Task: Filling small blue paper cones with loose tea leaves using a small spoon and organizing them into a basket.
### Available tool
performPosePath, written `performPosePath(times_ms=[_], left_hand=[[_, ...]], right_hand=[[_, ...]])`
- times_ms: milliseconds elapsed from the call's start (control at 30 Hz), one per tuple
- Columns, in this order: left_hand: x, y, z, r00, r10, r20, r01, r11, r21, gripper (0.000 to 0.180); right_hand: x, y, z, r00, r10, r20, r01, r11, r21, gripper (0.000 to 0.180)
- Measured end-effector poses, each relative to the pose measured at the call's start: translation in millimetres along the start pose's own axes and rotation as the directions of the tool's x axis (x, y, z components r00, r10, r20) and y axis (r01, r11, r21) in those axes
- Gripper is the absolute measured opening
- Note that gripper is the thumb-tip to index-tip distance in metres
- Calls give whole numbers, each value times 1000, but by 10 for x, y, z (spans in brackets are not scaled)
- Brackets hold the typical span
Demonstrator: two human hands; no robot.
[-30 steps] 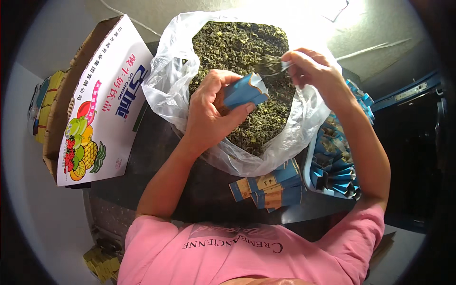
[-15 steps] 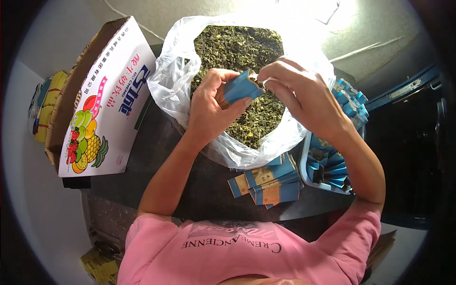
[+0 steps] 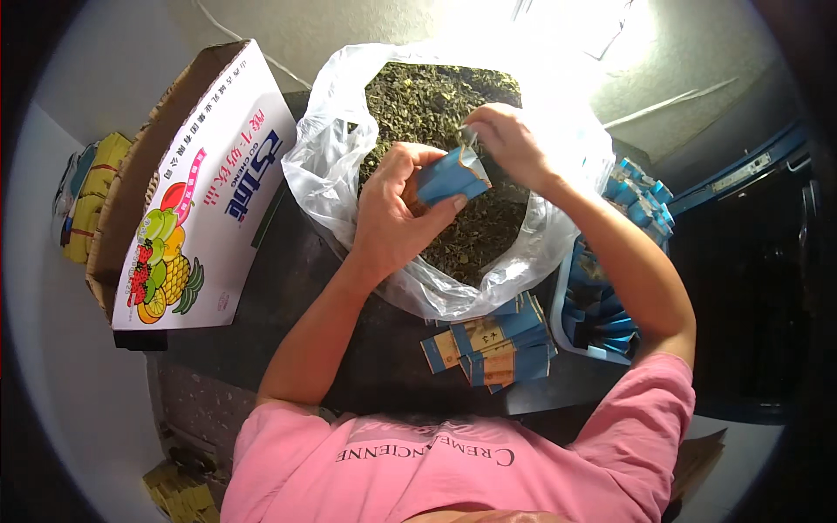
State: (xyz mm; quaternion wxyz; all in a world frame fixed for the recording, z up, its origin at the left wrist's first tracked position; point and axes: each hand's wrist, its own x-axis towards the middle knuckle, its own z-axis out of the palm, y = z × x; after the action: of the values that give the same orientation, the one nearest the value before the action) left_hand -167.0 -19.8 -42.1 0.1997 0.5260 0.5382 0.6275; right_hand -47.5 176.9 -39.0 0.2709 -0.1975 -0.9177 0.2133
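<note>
My left hand (image 3: 391, 209) grips a small blue paper packet (image 3: 446, 179), tilted with its open end toward my right hand. Close above that opening is my right hand (image 3: 514, 146), its fingers pinched together. A small greyish, shiny piece shows at those fingertips, too small to make out. Both hands are over a white plastic bag (image 3: 321, 170), spread wide and full of dried, dark green leaves (image 3: 423, 96). Several flat blue and tan packets (image 3: 510, 340) lie overlapping on the dark table, just in front of the bag.
A light-coloured bin (image 3: 567, 327) to the right holds several blue packets (image 3: 641, 196), partly hidden by my right forearm. On the left a white carton (image 3: 214, 218) with fruit pictures leans open. Yellow bundles (image 3: 96, 187) sit beyond it. The dark table (image 3: 279, 253) runs under the bag.
My right hand has moved slightly left and farther away, and its fingers have turned above the packet's mouth. The packet stays in my left hand. The whole view has shifted a little.
</note>
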Motion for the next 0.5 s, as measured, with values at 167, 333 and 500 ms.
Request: performPosePath(times_ms=[167,333,500], left_hand=[[-14,26,-35,999,-34,-14,34,999,-17,40],[8,-31,-51,998,70,-2,-70,995,74,41],[5,22,-35,1000,16,-15,-16,1000,2,41]], right_hand=[[-6,-213,65,980,96,175,-131,971,202,21],[-58,-324,-336,831,371,414,-545,690,476,31],[-114,-522,-791,857,416,306,-515,728,453,29]])
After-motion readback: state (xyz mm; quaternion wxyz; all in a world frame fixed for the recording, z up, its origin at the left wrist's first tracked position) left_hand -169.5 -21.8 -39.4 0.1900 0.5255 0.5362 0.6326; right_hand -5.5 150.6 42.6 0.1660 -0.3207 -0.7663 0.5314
